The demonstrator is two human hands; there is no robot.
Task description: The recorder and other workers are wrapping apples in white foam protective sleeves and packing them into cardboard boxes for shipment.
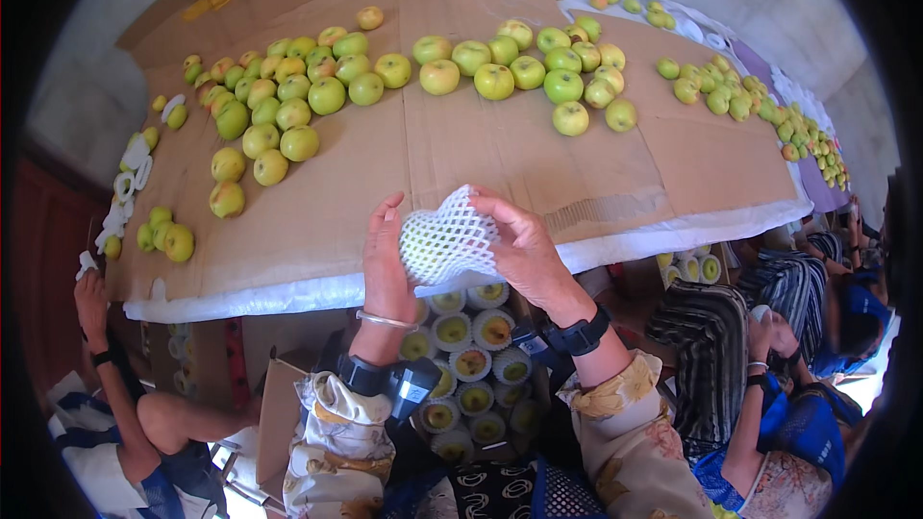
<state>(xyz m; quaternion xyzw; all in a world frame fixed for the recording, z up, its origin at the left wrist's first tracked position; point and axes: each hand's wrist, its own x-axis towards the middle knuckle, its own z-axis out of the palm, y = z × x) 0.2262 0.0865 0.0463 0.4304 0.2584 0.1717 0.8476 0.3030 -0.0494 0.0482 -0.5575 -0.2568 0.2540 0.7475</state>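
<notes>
A green apple in a white foam net sleeve [448,239] is between my two hands, just over the near edge of the cardboard-covered table. My left hand [386,252] lies along the sleeve's left side, palm against it. At the upper right, my right hand [520,249] pinches the net near its gathered top with thumb and fingers. The mesh covers the apple, whose green shows through. Loose green and reddish apples [327,95] lie spread over the cardboard [461,151] beyond my hands.
Below the table edge stands a cardboard box [277,411] beside netted apples [469,364] packed upright. A co-worker's hand [91,303] is at far left; other co-workers sit at right, one with hands [771,339] together. More apples [721,90] and white foam nets [800,97] lie at the right.
</notes>
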